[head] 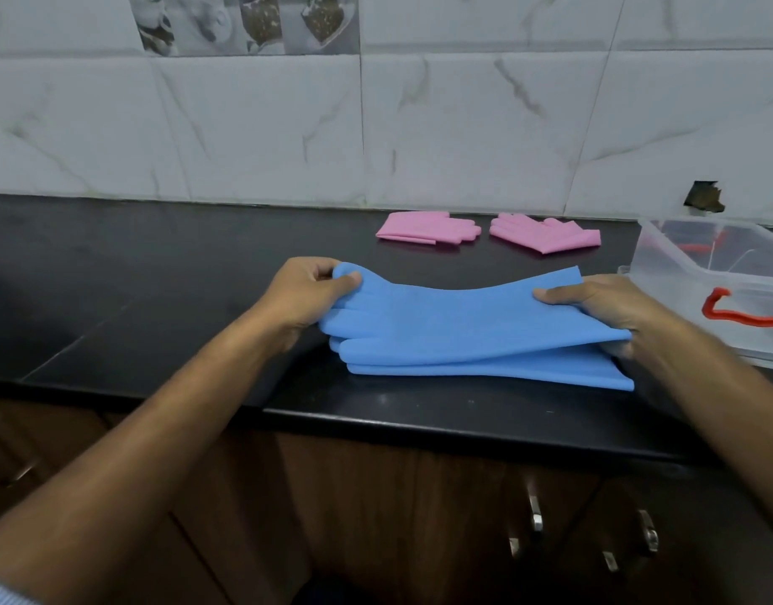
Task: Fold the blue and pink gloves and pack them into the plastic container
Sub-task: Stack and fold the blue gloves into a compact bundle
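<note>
A blue glove point(467, 316) is stretched flat between my hands just above the black counter. My left hand point(306, 294) pinches its finger end. My right hand point(607, 307) grips its cuff end. A second blue glove point(498, 369) lies flat on the counter directly beneath it. Two folded pink gloves lie further back near the wall, one on the left point(426, 228) and one on the right point(546, 236). The clear plastic container point(681, 255) with red handles stands open at the right edge, just beyond my right hand.
The black counter point(157, 272) runs left to right, with its front edge point(419, 419) close below the blue gloves. A tiled wall point(376, 124) backs it. Brown cabinet doors with metal handles point(535, 513) are underneath.
</note>
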